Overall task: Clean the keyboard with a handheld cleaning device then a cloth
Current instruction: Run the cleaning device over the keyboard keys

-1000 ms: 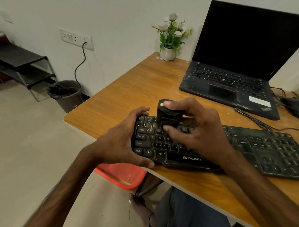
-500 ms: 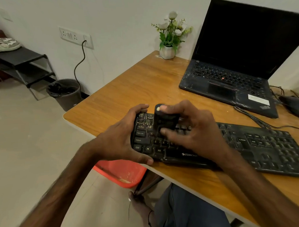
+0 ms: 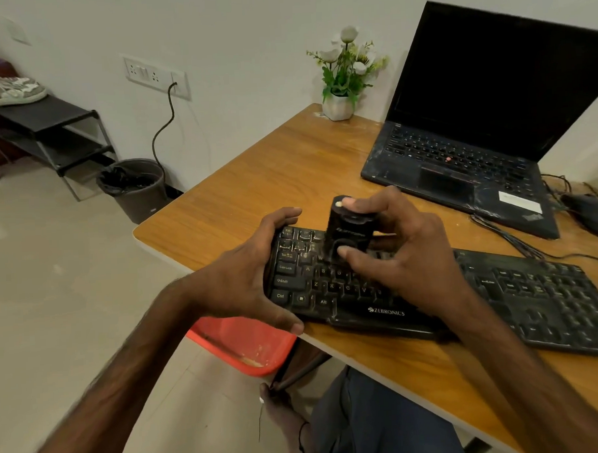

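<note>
Device step I reckon: my right hand (image 3: 405, 256) has its fingers (image 3: 371, 199) clamped on the cleaner (image 3: 350, 227) over the keyboard's (image 3: 533, 295) top-left keys, left hand (image 3: 245, 283) grips its end on the counter (image 3: 288, 178), next I'd sweep right.

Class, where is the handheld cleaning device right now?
In the head view, the cleaning device sits on the left part of the keyboard, gripped by the right hand, while the left hand holds the keyboard's left end.

Dark blue trousers (image 3: 385, 424), black ankle thread (image 3: 301, 438)
</note>
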